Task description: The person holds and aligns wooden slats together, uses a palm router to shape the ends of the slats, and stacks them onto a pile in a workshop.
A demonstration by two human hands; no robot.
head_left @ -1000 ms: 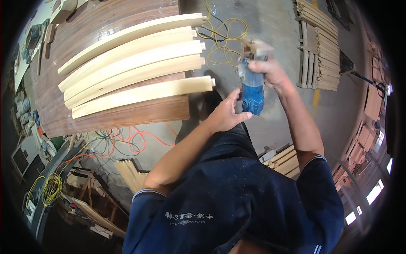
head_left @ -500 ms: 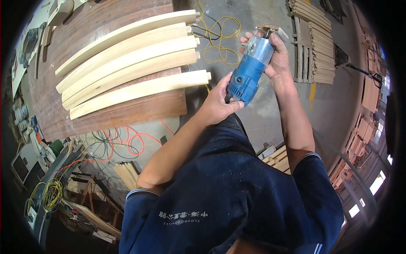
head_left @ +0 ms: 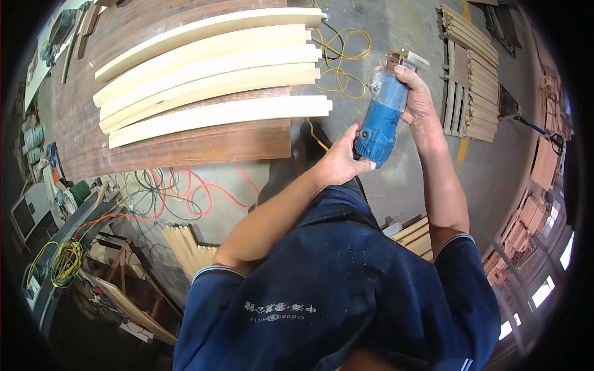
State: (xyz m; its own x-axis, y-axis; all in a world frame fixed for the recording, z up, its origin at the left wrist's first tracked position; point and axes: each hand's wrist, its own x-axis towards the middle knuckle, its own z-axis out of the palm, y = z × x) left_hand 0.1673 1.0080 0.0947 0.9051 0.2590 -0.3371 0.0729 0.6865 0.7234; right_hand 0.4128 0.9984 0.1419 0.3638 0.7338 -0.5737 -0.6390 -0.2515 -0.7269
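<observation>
Right of the desk (head_left: 247, 142), blue power tool (head_left: 378, 117) fills a two-handed grip: left hand (head_left: 339, 162) at one end, right hand (head_left: 419, 99) near the other, presumably sharing weight. Curved slats (head_left: 223, 122) overhang the desk's right edge, likely keeping ends free.

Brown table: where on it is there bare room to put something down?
The brown table has a bare strip between the nearest pale curved bar and the table's near edge, and a bare patch left of the bars. Crowded: the middle, where four more bars lie close.
</observation>
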